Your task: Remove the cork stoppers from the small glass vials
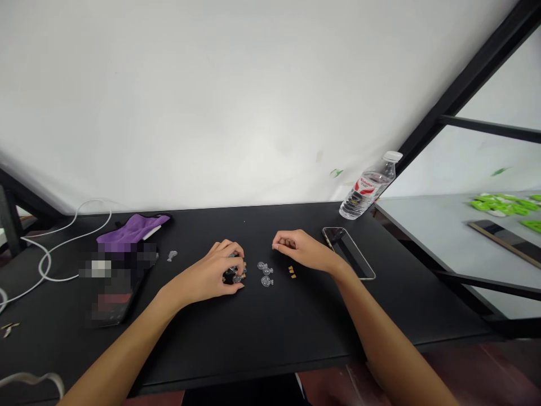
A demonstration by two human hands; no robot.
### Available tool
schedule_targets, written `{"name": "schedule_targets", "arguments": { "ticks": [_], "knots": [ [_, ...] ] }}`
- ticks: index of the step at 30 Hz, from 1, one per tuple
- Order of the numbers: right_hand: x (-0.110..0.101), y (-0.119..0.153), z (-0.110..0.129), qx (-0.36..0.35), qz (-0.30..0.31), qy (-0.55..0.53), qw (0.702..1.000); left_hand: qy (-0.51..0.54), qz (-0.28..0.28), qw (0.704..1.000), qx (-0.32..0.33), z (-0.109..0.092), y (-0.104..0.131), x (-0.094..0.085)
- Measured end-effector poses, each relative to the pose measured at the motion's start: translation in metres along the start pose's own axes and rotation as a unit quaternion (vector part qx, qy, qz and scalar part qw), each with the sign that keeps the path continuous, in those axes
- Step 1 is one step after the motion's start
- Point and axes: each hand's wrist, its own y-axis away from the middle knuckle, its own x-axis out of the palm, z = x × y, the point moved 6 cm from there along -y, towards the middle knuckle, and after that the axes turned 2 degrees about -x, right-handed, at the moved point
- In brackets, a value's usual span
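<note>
My left hand point(222, 268) is curved over a small pile of clear and tan pieces point(237, 277) on the black table, thumb and fingers apart around it. To the right of the pile lie several clear rounded pieces point(266, 281), each with a small tab. Farther right is a short row of small tan pieces point(292, 272). Above these hovers my right hand point(293, 245), fingers curled and thumb pressed to the forefinger; whatever it may hold is too small to make out. One more clear piece point(172, 255) rests apart on the left.
A phone point(349, 252) lies right of my right hand, with a water bottle point(367, 189) behind it. A purple cloth item point(134, 231), a blurred dark device point(116, 293) and white cables point(47, 265) occupy the left side. The black table point(253, 338) meets a white wall.
</note>
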Motion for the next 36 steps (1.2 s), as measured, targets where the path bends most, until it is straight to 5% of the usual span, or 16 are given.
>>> {"name": "schedule_targets", "arguments": {
  "ticks": [21, 28, 36],
  "knots": [
    [0.009, -0.006, -0.012, 0.003, -0.021, -0.123, 0.992, 0.018, 0.009, 0.999, 0.028, -0.006, -0.003, 0.005],
    [0.023, -0.006, 0.008, -0.001, 0.032, -0.123, 0.992, 0.040, -0.103, 0.993, 0.051, -0.014, -0.004, -0.005],
    [0.042, -0.004, 0.033, -0.028, 0.123, -0.138, 0.982, 0.068, -0.200, 0.974, 0.080, -0.021, -0.003, 0.007]
  ]
}}
